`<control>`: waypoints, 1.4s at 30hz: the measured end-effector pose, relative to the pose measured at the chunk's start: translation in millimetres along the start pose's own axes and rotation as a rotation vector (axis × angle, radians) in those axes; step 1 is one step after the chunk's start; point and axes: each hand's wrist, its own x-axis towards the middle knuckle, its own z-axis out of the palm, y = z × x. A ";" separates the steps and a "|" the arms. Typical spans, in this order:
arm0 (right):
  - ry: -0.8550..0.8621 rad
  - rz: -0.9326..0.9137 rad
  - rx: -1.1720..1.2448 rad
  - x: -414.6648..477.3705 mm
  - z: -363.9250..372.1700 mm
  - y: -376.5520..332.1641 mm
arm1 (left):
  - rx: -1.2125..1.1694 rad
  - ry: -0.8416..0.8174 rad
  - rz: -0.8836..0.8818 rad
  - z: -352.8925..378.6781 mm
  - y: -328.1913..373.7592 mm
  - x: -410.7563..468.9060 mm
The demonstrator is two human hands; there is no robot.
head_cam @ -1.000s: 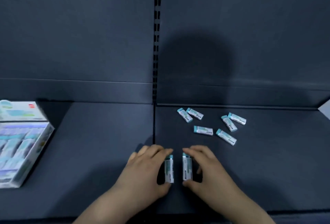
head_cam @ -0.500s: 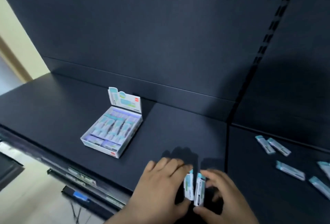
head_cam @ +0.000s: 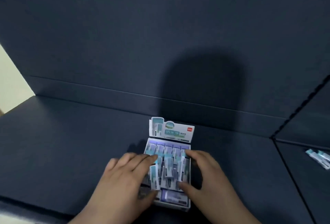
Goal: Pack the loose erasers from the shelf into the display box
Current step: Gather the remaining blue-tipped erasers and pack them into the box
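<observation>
The white display box (head_cam: 172,204) sits on the dark shelf, its printed flap (head_cam: 171,131) standing up at the back. Rows of white-and-teal erasers (head_cam: 167,149) fill it. My left hand (head_cam: 125,179) hovers over the box's left side, holding one eraser (head_cam: 154,177) upright between fingers and thumb. At the box's right side my right hand (head_cam: 205,175) grips another eraser (head_cam: 184,169). Both held erasers are inside the box opening, above the packed ones. The image is blurred.
A few loose erasers (head_cam: 319,157) lie on the neighbouring shelf panel at the far right edge. A slotted upright (head_cam: 301,105) divides the two back panels. The shelf's front edge (head_cam: 26,209) runs along the lower left.
Both hands have carried their erasers left from the shelf seam to over the display box. My view swung left, so the box is now central and the loose erasers sit at the right edge.
</observation>
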 end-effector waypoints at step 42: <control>0.591 0.163 -0.086 -55.2 8.4 14.4 | -0.092 0.129 0.341 5.0 17.5 32.0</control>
